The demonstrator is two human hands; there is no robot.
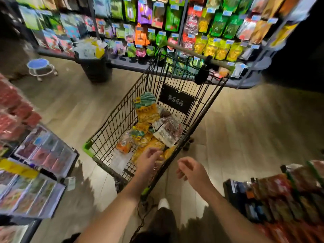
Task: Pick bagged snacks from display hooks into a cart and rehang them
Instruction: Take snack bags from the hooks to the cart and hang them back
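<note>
A black wire cart (121,118) stands on the wooden floor in front of me, its basket holding several snack bags. Among them are a yellow and teal bag (146,109), a clear bag of dark snacks (168,131) and an orange bag (124,145). My left hand (149,159) reaches over the near end of the basket, fingers relaxed just above the yellow bags, holding nothing. My right hand (190,170) hovers outside the cart's right rim, fingers loosely curled and empty. Behind the cart, a display wall (217,27) carries hanging green, yellow and red snack bags.
A black bin (95,67) full of packaging and a blue round stool (39,66) stand at the back left. Snack racks flank me at left (35,155) and at right (284,195). My white shoe (164,203) is below the cart's near end.
</note>
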